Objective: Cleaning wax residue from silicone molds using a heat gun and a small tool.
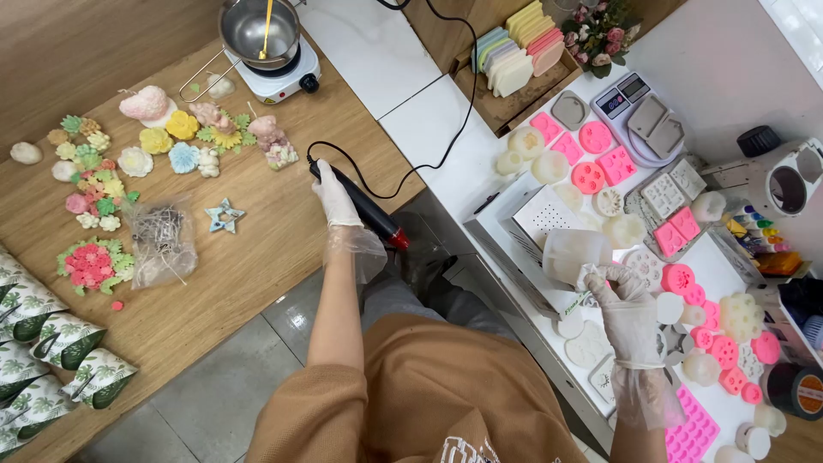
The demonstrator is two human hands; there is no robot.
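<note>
My left hand [336,199], in a clear plastic glove, grips a black heat gun [370,214] with a red tip that points down to the right over the gap between the tables; its black cord [429,103] runs up across the white counter. My right hand [624,310], also gloved, holds a translucent white mould [573,254] above the white table [454,129], next to a white perforated box [542,214]. Pink moulds [600,159] and white moulds lie all around that hand.
On the wooden table [257,249] lie flower-shaped wax pieces [159,141], a star piece [225,216], a bag of wicks [161,240] and leaf-print packets [51,343]. A steel pot [257,30] sits on a hotplate. A scale [626,96], colour bottles [759,233] and tape [801,390] stand right.
</note>
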